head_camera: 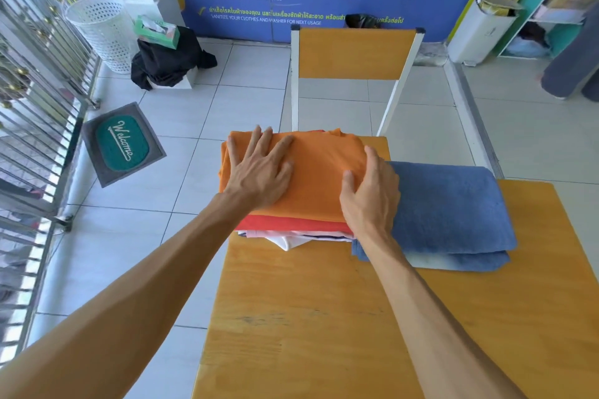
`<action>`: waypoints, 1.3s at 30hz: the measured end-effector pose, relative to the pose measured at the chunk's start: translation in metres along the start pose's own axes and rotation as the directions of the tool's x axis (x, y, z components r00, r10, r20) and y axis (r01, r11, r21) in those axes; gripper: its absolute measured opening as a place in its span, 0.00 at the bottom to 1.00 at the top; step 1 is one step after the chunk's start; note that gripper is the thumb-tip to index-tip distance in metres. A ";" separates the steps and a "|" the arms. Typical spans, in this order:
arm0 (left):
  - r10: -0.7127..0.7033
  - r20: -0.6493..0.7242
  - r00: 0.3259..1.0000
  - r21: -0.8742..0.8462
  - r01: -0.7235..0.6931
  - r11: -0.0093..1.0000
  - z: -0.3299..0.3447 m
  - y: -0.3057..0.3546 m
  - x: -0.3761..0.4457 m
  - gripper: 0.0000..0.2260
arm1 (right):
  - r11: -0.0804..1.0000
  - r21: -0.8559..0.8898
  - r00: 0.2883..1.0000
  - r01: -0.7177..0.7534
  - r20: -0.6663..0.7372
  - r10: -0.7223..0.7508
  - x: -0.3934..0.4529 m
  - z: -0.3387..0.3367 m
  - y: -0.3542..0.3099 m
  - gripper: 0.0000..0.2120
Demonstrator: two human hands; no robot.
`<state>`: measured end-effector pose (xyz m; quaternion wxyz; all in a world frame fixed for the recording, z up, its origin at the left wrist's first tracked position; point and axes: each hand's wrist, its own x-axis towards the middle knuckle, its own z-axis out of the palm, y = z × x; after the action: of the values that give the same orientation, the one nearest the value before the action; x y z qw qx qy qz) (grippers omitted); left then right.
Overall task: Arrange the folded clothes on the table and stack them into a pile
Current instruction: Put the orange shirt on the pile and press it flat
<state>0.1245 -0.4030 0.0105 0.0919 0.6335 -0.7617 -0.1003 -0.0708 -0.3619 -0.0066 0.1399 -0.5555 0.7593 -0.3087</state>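
Left hand [259,172] flat, fingers spread, pressing folded orange cotton shirt [317,172] atop pile at far-left corner of wooden table [324,317]. Right hand [369,191] cupped loosely on pile's right edge, grasping nothing. Folded blue terry towel [453,204] lies just right, touching; right hand nearer.

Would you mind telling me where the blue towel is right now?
In the head view the blue towel lies folded on the table, right of centre, touching the right side of the clothes pile, with the right hand at its left edge.
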 end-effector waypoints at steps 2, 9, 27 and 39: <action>0.040 -0.067 0.997 -0.075 -0.045 0.996 -0.009 0.010 0.009 0.22 | 0.986 0.134 0.987 -0.103 -0.110 0.118 -0.018 -0.011 0.000 0.23; 0.276 -0.039 0.960 -0.153 -0.279 0.948 0.009 0.062 0.061 0.19 | 0.825 0.373 0.905 -0.425 0.172 0.389 -0.045 -0.021 0.011 0.15; 0.011 0.241 0.971 -0.167 0.030 0.986 0.003 0.085 0.098 0.24 | 0.590 0.529 0.790 -0.610 0.465 0.400 -0.041 -0.036 0.023 0.15; -0.040 0.158 0.987 -0.311 0.088 0.946 0.012 0.094 0.103 0.14 | 0.672 0.513 0.839 -0.535 0.420 0.347 -0.038 -0.030 0.026 0.12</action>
<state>0.0137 -0.4871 0.0257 0.1318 0.6257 -0.7194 -0.2714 -0.0940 -0.3120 -0.0043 0.4914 -0.3155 0.7009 -0.4096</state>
